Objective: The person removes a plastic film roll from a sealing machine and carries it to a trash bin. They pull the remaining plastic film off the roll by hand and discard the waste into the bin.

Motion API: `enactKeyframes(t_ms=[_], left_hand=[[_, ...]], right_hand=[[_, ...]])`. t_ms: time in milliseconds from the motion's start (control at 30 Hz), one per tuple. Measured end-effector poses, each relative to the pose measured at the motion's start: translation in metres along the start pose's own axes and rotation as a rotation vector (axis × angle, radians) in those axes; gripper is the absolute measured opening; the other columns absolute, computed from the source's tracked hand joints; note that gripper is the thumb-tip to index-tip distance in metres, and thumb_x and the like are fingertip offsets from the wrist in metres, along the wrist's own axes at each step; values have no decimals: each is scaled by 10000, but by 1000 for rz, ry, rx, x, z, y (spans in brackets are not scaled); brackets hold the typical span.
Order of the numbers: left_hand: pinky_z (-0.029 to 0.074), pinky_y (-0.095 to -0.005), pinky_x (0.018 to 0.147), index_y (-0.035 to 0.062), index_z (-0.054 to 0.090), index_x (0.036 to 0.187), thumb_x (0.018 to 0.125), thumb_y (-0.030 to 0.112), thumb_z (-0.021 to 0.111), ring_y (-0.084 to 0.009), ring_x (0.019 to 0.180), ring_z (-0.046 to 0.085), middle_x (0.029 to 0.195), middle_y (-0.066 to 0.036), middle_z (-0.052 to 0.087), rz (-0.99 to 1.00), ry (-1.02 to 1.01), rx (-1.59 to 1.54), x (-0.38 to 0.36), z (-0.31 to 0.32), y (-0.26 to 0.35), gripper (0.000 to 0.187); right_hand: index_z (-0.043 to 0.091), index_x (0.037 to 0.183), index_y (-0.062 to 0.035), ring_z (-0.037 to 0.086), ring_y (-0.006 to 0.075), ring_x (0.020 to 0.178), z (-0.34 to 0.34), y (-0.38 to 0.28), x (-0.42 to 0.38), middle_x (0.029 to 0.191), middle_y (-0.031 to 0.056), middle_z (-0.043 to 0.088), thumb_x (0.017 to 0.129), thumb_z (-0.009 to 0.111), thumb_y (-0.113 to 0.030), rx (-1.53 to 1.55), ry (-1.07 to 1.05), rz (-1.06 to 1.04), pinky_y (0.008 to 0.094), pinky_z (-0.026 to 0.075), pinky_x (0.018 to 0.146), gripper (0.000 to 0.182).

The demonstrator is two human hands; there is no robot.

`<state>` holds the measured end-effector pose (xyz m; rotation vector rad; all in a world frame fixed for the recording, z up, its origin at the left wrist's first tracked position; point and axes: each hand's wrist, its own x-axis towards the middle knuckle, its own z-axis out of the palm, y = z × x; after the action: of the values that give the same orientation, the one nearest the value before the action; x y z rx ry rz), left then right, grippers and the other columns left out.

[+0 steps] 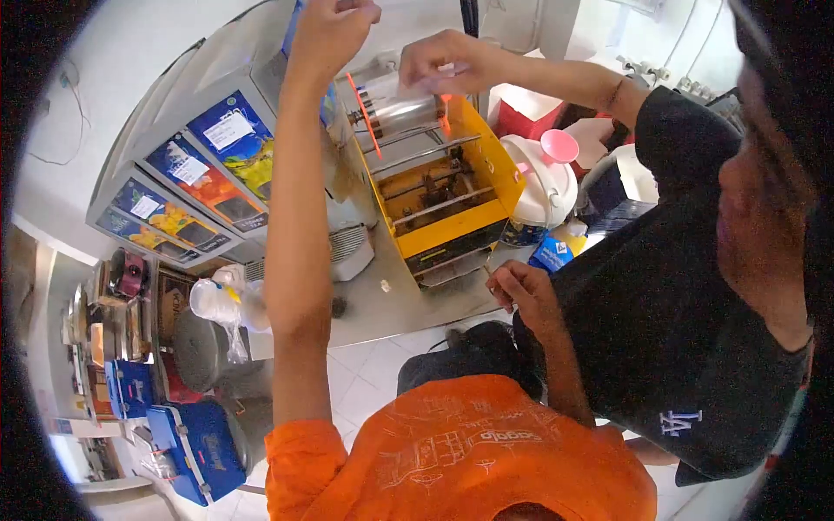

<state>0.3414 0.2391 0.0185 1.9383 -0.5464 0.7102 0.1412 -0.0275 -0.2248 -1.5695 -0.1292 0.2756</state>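
My left hand (337,33) is raised at the top edge, fingers curled; whatever they may hold is hidden. Low at the counter's right, my right hand (524,293) has its fingers pinched around a thin bit too small to name. Between them stands a yellow-framed machine (452,233), its top uncovered, showing metal rods and inner parts. A shiny silver roll (404,113) between two orange discs lies across its back. A co-worker's hand (447,62) is bent over that roll, by a clear strip.
Drink dispensers (204,165) with fruit pictures line the left. A white tub (547,187) and pink funnel (559,146) stand right of the machine, near a blue packet (552,253). The co-worker in black (651,321) leans in from the right. Blue coolers (195,451) are below left.
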Motion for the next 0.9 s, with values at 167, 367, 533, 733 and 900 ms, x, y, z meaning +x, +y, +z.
enactKeyframes(t_ms=[167,367,533,733,900], left_hand=[[472,-336,902,5,549,1212,750,-17,516,-214,1062,556,1136,-103,586,39,91,-94,-50,-4,12,464],[483,-301,896,-4,609,1128,803,-8,550,-158,1000,609,1075,-86,646,51,195,-282,-96,-5,-2,331],[466,-324,943,33,606,1184,800,2,538,-207,1050,614,1112,-99,664,-6,100,-108,-85,-3,-40,391],[466,-353,960,61,606,1233,814,56,540,-229,1107,603,1177,-98,657,-37,-437,203,-80,10,-60,424],[490,-363,907,35,658,1126,783,76,555,-253,1011,651,1072,-151,685,-82,-543,219,-83,27,-93,360]], right_hand=[[614,869,-11,458,70,545,2,10,3,635,-12,507,1008,508,-296,-56,28,10,228,369,509,334],[612,877,-8,457,68,546,4,1,5,636,-14,507,1005,512,-292,-42,2,36,228,364,497,327],[634,881,-38,518,77,617,8,4,10,697,0,566,987,543,-323,36,-31,50,239,421,541,318],[647,896,-25,538,91,638,10,-1,8,715,11,585,986,543,-302,-30,-55,51,251,445,574,309],[649,895,-23,539,102,640,5,-5,5,709,17,585,988,525,-337,-131,-24,50,261,451,581,350]])
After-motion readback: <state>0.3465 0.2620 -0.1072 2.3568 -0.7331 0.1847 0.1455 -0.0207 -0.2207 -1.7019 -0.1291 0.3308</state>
